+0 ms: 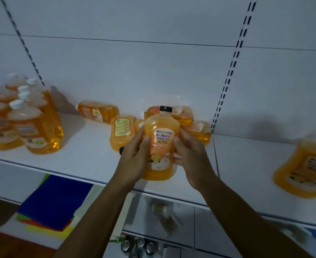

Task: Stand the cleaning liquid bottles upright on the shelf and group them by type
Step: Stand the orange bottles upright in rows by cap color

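Note:
Both hands hold one orange bottle with a black cap (160,138) upright above the white shelf (82,157); my left hand (134,155) grips its left side and my right hand (188,155) its right side. Behind it several orange bottles lie on their sides (122,131), one further back left (97,110). A group of white-capped orange bottles (28,125) stands upright at the far left. Another black-capped type bottle (302,170) stands at the right edge of the shelf.
The white back panel has slotted uprights (228,81). Below the shelf lie coloured sheets (54,203), a brush (166,216) and several cans (140,244) on lower levels.

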A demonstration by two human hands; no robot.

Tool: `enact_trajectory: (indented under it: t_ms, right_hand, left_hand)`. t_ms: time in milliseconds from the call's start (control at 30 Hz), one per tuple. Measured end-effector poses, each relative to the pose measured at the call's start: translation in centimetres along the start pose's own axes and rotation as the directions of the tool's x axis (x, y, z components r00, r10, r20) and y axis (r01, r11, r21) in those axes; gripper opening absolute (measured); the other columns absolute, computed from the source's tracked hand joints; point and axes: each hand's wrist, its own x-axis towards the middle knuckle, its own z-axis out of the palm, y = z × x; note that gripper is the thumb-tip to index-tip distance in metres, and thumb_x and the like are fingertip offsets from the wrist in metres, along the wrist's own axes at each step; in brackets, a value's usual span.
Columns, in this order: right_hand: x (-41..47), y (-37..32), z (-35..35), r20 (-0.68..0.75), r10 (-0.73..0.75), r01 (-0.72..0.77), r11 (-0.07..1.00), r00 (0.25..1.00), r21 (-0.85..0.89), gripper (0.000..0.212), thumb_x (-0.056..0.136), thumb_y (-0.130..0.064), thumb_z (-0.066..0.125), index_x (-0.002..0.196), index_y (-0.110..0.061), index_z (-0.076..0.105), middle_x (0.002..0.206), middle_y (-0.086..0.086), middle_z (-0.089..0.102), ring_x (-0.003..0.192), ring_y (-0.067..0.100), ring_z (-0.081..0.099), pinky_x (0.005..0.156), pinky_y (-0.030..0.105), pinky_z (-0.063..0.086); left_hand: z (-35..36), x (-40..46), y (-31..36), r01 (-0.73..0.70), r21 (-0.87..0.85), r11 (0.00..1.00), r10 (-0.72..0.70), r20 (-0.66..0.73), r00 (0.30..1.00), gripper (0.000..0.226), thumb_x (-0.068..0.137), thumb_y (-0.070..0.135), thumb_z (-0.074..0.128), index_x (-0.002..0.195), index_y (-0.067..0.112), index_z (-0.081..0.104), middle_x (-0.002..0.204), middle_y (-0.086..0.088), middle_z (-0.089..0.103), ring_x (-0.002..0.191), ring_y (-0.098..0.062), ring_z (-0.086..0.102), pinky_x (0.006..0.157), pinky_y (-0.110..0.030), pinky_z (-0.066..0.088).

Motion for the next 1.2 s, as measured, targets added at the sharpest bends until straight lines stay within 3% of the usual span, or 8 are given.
enact_trajectory:
  t_ms: [100,167,333,400,700,833,933,1200]
  right_hand:
    - [-0.2,-0.1,1.5,0.049,-0.079,0.084,0.989,0.996,-0.124,0.044,0.1,-0.011,0.045,0.112,-0.051,0.059,0.113,-0.008,0.069,0.105,0.012,0.067,0.079,0.036,0.059]
    - [0.0,-0.1,2.3,0.033,-0.111,0.115,0.98,0.993,-0.164,0.044,0.099,-0.011,0.048,0.118,-0.05,0.053,0.115,-0.007,0.068,0.107,0.01,0.066,0.083,0.039,0.059]
    - [-0.5,0.8,2.5,-0.066,-0.163,0.145,0.965,0.984,-0.217,0.042,0.099,-0.013,0.049,0.138,-0.029,0.049,0.118,-0.003,0.067,0.108,0.012,0.065,0.086,0.041,0.058]
    - [-1.1,1.2,1.4,-0.162,-0.185,0.142,0.958,0.969,-0.249,0.045,0.1,-0.017,0.048,0.145,-0.024,0.043,0.124,-0.004,0.064,0.111,0.01,0.063,0.088,0.038,0.058]
    - [-2.4,1.4,-11.2,-0.467,-0.268,0.075,0.918,0.843,-0.39,0.05,0.101,-0.009,0.048,0.149,-0.012,0.034,0.129,-0.01,0.055,0.105,-0.014,0.058,0.079,0.009,0.049]
    - [-1.4,1.2,-16.8,-0.505,-0.253,0.044,0.921,0.825,-0.388,0.053,0.101,-0.012,0.047,0.151,-0.014,0.029,0.137,-0.001,0.055,0.118,-0.001,0.056,0.089,0.017,0.051]
    - [-0.7,1.2,-19.8,-0.516,-0.213,0.0,0.924,0.83,-0.382,0.061,0.1,-0.013,0.05,0.153,-0.021,0.022,0.137,-0.011,0.053,0.123,-0.002,0.052,0.099,0.029,0.05]
    - [0.7,1.3,-24.7,-0.535,-0.213,-0.017,0.92,0.818,-0.392,0.058,0.1,-0.013,0.049,0.152,-0.013,0.023,0.149,0.008,0.043,0.137,0.024,0.042,0.106,0.053,0.042]
  left_hand:
    - [-1.7,0.1,-1.0,0.0,0.029,1.0,0.002,-0.076,0.997,0.051,0.096,0.053,0.033,0.143,0.036,0.041,0.12,0.012,0.065,0.108,-0.006,0.064,0.08,-0.024,0.058]
    - [-2.4,0.2,-1.3,0.0,0.032,1.0,0.002,-0.09,0.996,0.053,0.096,0.053,0.032,0.144,0.032,0.041,0.122,0.008,0.064,0.108,-0.008,0.064,0.085,-0.03,0.057]
    - [-2.4,0.7,-1.6,-0.013,-0.014,1.0,0.012,-0.082,0.997,0.047,0.096,0.05,0.036,0.14,0.036,0.044,0.112,0.021,0.067,0.105,-0.001,0.064,0.075,-0.019,0.056]
    - [-0.9,1.5,-1.6,-0.051,-0.029,0.998,0.05,-0.016,0.999,0.038,0.098,0.045,0.036,0.134,0.04,0.047,0.11,0.026,0.066,0.104,0.001,0.064,0.073,-0.016,0.055]
    - [13.2,6.0,-2.7,-0.08,-0.147,0.986,0.12,0.285,0.951,0.037,0.104,0.019,0.037,0.141,0.019,0.042,0.124,0.0,0.062,0.109,-0.01,0.064,0.084,-0.028,0.055]
    - [19.1,8.8,-2.8,-0.067,-0.124,0.99,0.107,0.347,0.932,0.031,0.104,0.025,0.039,0.132,0.035,0.048,0.115,0.015,0.065,0.103,-0.002,0.064,0.077,-0.022,0.055]
    - [22.3,10.5,-2.9,-0.05,-0.104,0.993,0.089,0.408,0.909,0.031,0.104,0.028,0.04,0.124,0.05,0.048,0.115,0.02,0.065,0.105,-0.001,0.064,0.076,-0.017,0.053]
    - [26.9,12.2,-3.4,-0.06,-0.152,0.986,0.127,0.481,0.868,0.038,0.103,0.021,0.042,0.14,0.028,0.041,0.131,-0.007,0.059,0.117,-0.022,0.061,0.096,-0.05,0.051]
